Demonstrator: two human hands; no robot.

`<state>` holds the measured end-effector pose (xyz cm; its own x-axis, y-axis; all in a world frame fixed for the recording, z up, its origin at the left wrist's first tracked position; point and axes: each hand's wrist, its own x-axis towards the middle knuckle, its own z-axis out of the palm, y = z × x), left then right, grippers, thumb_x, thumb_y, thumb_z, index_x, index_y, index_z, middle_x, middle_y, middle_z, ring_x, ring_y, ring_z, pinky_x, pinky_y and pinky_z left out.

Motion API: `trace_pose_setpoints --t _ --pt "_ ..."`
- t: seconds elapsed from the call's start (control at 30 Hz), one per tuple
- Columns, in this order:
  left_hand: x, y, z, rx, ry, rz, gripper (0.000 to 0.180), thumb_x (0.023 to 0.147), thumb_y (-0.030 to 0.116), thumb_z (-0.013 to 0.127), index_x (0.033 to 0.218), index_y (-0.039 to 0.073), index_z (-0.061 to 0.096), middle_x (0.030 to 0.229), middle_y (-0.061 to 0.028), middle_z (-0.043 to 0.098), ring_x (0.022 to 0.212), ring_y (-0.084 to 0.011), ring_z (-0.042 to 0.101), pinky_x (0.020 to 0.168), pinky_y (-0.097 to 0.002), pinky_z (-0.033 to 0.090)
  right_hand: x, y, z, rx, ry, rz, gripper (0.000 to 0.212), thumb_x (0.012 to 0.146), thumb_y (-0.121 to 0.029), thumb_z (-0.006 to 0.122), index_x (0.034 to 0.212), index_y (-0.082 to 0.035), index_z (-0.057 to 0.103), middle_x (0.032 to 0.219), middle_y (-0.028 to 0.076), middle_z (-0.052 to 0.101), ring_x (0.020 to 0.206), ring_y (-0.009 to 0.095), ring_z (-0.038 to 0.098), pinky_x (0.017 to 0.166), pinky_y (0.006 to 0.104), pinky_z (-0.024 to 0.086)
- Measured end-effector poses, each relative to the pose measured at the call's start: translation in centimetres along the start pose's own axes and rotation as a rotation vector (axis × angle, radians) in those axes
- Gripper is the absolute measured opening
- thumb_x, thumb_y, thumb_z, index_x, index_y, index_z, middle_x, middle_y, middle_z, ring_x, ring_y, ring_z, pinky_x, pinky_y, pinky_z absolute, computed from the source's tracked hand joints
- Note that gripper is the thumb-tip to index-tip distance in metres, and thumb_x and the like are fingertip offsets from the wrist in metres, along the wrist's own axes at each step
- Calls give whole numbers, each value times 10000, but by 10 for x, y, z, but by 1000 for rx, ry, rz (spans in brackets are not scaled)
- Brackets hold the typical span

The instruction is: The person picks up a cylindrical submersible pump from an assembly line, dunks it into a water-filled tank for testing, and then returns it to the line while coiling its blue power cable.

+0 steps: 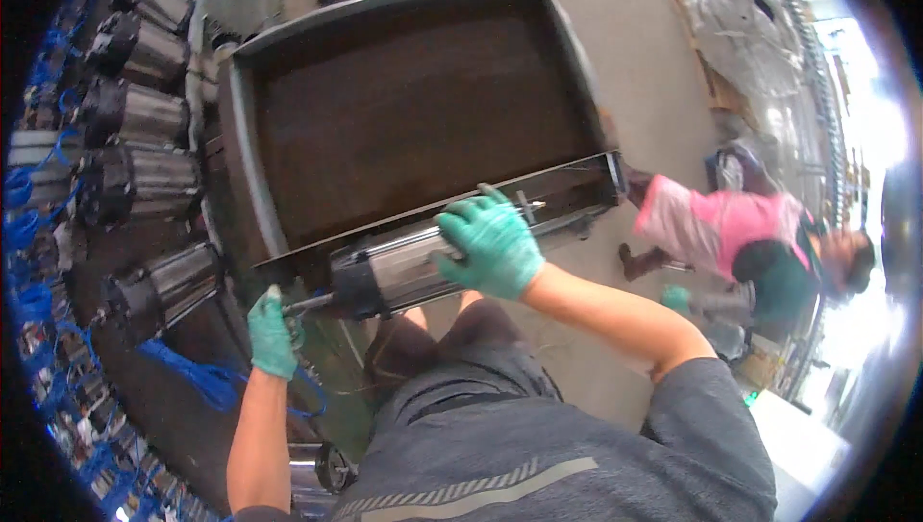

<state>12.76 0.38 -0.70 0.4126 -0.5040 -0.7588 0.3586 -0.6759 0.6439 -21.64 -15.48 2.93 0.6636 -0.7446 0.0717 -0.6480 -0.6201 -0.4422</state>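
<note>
A silver cylinder with a black end cap (399, 270), like a motor or pneumatic cylinder, lies tilted along the near edge of a big metal tray (258, 161). A short shaft shows at its right end. My right hand (492, 241), in a green glove, rests over the silver body with its fingers curved round it. At the black end, my gloved left hand (275, 335) grips a grey metal tool with a rod-like nose (310, 304), which reaches the end cap. Part of that tool is hidden by the fingers, so its exact kind is unclear.
Several similar silver-and-black cylinders (144, 111) line the left side, with blue hoses (192, 373) among them. To the right, a person in a pink apron (716, 224) is close by. A plastic-wrapped pallet load (735, 27) stands at the far right.
</note>
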Motion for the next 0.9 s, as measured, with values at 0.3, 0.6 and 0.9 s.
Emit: trace_pose_setpoints --t 0.3,0.6,0.9 --pt "-8 -1 -9 -446 172 102 376 996 502 602 865 150 585 660 10 548 455 -90 395 384 -246 296 -13 8 5 74 13 0 407 893 -428 649 1103 -80 672 1117 132 675 1116 332 630 1136 529 357" --pt "-116 67 161 -901 -535 288 298 1044 335 560 1075 42 599 867 -49 565 613 -118 478 545 -287 415 -66 -42 -68 533 -67 -33 644 851 -257 733 1379 6 477 1290 239 567 1135 434 591 946 476 517" --pt "-168 22 295 63 -621 546 369 1015 256 606 1299 22 583 1197 -70 652 1037 -180 641 901 -331 530 -204 80 -151 467 -213 669 277 939 -259 602 1138 -72 560 928 265 682 892 489 654 739 530 513"
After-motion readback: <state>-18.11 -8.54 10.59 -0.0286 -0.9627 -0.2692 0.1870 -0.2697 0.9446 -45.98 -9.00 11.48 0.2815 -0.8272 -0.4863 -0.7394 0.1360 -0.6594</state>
